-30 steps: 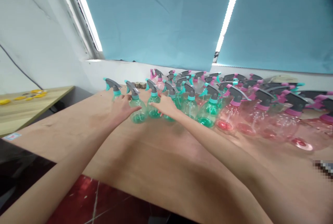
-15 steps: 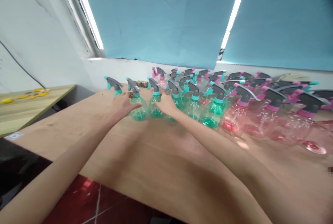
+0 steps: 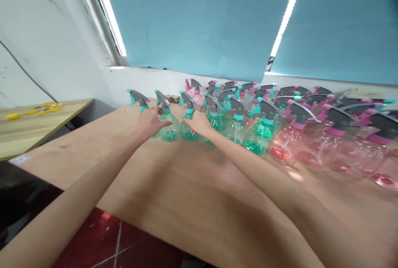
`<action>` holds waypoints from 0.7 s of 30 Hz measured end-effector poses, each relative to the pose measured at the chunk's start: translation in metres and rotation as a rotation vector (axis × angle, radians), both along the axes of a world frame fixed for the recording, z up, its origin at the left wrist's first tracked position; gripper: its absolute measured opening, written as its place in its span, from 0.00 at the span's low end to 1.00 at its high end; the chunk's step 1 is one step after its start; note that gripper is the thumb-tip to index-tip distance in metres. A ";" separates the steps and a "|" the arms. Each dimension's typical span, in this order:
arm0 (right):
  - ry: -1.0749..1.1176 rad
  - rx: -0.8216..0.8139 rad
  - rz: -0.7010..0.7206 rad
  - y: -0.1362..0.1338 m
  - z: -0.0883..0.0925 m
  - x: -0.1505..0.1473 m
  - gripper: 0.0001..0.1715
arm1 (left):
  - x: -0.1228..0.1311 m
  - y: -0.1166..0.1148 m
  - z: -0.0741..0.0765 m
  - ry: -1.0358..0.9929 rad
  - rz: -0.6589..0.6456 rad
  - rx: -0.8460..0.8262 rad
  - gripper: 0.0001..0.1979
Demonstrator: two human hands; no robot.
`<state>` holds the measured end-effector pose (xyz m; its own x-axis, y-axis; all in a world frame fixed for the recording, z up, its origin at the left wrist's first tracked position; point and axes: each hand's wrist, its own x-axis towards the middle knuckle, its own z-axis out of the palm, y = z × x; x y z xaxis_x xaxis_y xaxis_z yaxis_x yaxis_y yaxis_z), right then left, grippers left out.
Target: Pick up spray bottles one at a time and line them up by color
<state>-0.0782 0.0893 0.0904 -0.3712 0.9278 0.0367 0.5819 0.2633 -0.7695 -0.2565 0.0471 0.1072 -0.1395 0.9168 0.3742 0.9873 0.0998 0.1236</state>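
Note:
Green spray bottles with teal collars and grey heads stand upright in a front row. My left hand (image 3: 151,123) is between the leftmost bottle (image 3: 143,107) and the second one (image 3: 169,129), its thumb stretched across the second bottle's front. Its fingers are apart, and their tips are partly hidden behind that bottle. Just right of the third bottle (image 3: 189,122) is my right hand (image 3: 197,123), thumb spread across that bottle's front, with the fourth bottle (image 3: 214,121) on its other side. Whether either hand presses on a bottle is unclear.
Pink spray bottles (image 3: 284,139) continue the row to the right, with several more behind. The wooden table (image 3: 161,193) reaches toward me. At left, a lighter table (image 3: 62,120) bears yellow pieces (image 3: 46,109). A blue curtain (image 3: 192,23) hangs behind.
The whole view has shifted slightly, so the bottles appear a little further right. Both hands keep nearly the same places among the bottles.

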 end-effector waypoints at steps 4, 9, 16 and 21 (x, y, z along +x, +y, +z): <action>-0.047 -0.019 0.039 0.000 0.003 0.002 0.19 | 0.000 0.000 -0.002 -0.006 -0.001 0.012 0.24; -0.097 0.057 0.060 -0.010 0.005 0.008 0.34 | 0.000 -0.002 -0.010 -0.029 -0.005 0.067 0.24; -0.135 0.202 0.129 -0.039 0.001 0.030 0.42 | 0.007 -0.022 -0.023 -0.134 -0.033 0.215 0.30; -0.125 0.286 0.194 -0.069 -0.007 0.061 0.41 | 0.029 -0.066 -0.041 -0.255 -0.128 0.213 0.21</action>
